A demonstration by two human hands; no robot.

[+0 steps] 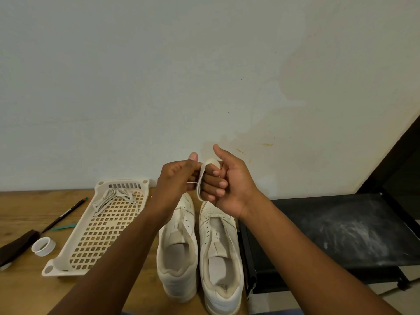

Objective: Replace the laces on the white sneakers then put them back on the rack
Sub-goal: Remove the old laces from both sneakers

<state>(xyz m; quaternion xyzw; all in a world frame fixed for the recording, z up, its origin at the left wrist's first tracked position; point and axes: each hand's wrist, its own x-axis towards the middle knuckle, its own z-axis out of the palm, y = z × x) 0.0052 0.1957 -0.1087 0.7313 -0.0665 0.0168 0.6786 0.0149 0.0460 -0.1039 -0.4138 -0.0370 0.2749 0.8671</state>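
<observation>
Two white sneakers stand side by side on the wooden table, toes toward the wall, both without laces: the left sneaker (177,248) and the right sneaker (221,253). Above their toes my left hand (176,180) pinches one end of a white lace (201,178). That lace is looped round the curled fingers of my right hand (223,183), whose thumb points up. Another bundle of white laces (116,197) lies at the far end of a cream perforated tray (100,230) to the left.
A black shoe rack (341,226) stands right of the table, its top shelf dusty. Left of the tray lie a dark pencil (66,213), a green stick (64,227), a white tape ring (43,246) and a dark brown object (16,248). A pale wall rises behind.
</observation>
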